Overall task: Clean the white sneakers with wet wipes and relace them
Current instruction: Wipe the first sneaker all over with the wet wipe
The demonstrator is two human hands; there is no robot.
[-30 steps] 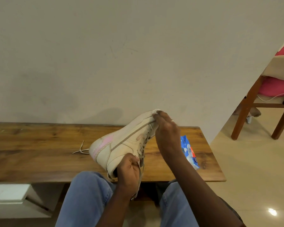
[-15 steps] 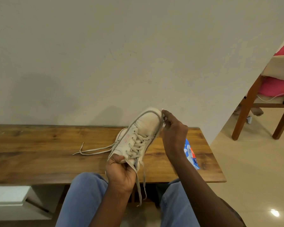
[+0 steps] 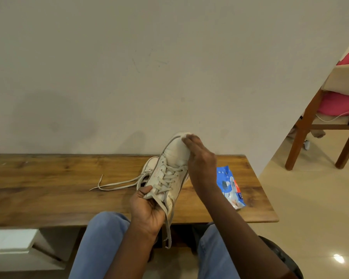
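Wooden bench (image 3: 48,188) by a plain wall (image 3: 129,67): left hand (image 3: 147,210) grips the sneaker (image 3: 173,158), right hand (image 3: 201,166) on its toe, grip unclear.

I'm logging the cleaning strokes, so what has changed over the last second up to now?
The left hand rolled the sneaker from lying on its side to laces facing up, still gripping its heel end. The right hand moved from the toe's tip, round its right edge, onto the toe cap; blurred, so a wipe cannot be confirmed. The second sneaker, loose lace and wipes pack stayed on the table.
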